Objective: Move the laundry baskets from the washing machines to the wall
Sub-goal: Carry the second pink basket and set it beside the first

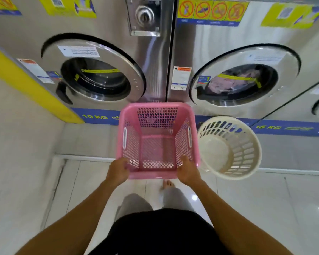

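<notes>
While both hands grip the near rim of the pink basket [157, 140], left hand [118, 172] at its left corner and right hand [188, 171] at its right, it sits straight ahead between two washers. White basket [228, 147] tilts just right of right hand, touching pink's side; that hand is nearer for it.

Two baskets [157, 140], three washing machines [92, 61].
</notes>
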`<state>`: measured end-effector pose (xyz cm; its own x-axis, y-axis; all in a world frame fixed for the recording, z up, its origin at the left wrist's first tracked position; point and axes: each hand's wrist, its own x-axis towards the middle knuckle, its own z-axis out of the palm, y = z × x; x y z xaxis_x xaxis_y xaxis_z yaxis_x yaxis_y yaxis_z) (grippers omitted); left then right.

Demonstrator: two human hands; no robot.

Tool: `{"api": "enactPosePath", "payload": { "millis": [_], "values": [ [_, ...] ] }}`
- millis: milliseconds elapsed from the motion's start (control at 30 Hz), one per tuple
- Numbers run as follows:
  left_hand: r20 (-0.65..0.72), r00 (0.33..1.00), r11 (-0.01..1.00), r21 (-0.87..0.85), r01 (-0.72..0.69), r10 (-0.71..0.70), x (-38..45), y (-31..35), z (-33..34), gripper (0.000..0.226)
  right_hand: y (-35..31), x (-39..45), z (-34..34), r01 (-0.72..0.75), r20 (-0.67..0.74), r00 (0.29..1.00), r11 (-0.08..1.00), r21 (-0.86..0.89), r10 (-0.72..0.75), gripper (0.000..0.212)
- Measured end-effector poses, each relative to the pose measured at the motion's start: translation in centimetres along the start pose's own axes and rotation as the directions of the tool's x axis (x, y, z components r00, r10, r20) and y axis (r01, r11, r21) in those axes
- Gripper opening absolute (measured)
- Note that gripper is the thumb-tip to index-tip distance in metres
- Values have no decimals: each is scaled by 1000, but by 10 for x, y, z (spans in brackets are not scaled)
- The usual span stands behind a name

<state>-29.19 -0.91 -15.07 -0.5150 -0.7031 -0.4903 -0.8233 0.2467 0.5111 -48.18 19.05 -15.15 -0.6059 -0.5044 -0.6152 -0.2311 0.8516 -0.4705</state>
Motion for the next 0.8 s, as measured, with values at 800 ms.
{"api": "enactPosePath", "payload": {
  "millis": [800],
  "values": [
    [-110,972,970,111,218,-206,147,-11,31,86,43,153,-26,-82,-144,988,987,-139,62,98]
  ]
}}
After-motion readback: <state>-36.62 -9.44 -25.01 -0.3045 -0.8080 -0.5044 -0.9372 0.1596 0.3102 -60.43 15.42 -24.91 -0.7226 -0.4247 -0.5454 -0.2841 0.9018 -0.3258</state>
